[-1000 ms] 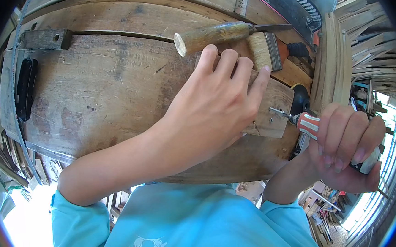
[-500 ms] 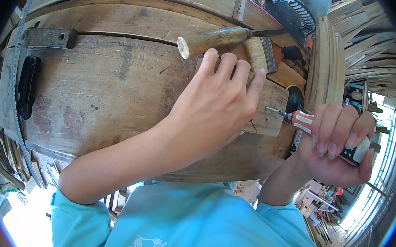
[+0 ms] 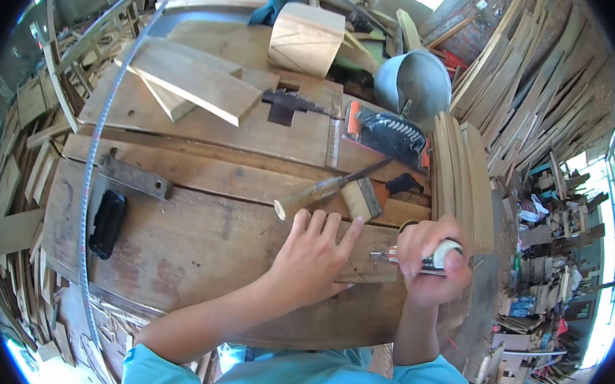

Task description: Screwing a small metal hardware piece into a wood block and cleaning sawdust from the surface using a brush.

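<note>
A small flat wooden board lies on the workbench near its right end. Across it rests my left hand, thumb at the near edge and fingers over the far edge, holding it against the bench top. My right hand is wrapped round the patterned handle of a screwdriver. Its metal shaft points left over the board's right part; whether the tip touches the wood I cannot tell. Just beyond the left fingers lie a wooden-handled tool with a dark blade and a flat paintbrush.
A hand saw with a dark handle and a grey bucket stand at the back right. Planks and a wooden drum shape sit farther back. A black tray-like piece lies left, beside a metal-edged strip.
The view has lifted and widened, showing more of the bench's far side. My right hand has come left with the screwdriver, over the board. My left hand stays on the board.
</note>
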A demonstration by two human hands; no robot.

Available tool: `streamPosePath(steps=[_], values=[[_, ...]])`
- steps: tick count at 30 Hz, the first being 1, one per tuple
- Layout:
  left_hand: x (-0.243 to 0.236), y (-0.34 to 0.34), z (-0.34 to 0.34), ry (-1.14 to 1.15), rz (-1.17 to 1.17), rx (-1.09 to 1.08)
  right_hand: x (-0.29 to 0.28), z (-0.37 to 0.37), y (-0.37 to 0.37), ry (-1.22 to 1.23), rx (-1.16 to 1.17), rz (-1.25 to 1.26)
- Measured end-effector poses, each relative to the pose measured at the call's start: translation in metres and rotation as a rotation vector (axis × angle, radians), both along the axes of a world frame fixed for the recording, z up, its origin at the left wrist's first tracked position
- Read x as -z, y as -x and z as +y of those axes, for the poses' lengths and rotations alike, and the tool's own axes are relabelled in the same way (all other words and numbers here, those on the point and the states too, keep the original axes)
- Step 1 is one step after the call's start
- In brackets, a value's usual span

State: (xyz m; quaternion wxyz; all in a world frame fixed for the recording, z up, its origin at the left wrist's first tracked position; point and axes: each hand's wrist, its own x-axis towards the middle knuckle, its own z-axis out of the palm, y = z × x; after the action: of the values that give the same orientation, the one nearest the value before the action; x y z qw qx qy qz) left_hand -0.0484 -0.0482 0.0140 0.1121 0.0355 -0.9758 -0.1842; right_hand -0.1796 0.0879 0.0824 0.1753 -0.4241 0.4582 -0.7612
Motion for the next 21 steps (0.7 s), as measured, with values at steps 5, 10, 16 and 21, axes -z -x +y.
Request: streamPosePath(steps=[5,10,16,21], values=[[-0.0013,0.0009,-0.0011,-0.007,0.01,0.003,-0.0028,-0.0028,-0.0004,-0.058,-0.037,0.029],[-0.0029,0.0023,-0.0027,-0.001,-0.003,0.007,-0.004,-0.0022,0.0037,-0.092,-0.098,0.096],[-0.0028,0.0027,-0.0028,-0.013,-0.005,0.013,-0.0021,-0.0031,0.0039,-0.078,-0.08,0.097],[-0.0016,0.0028,-0.0024,-0.006,0.01,0.01,-0.0008,-0.0035,0.0038,-0.073,-0.081,0.107]])
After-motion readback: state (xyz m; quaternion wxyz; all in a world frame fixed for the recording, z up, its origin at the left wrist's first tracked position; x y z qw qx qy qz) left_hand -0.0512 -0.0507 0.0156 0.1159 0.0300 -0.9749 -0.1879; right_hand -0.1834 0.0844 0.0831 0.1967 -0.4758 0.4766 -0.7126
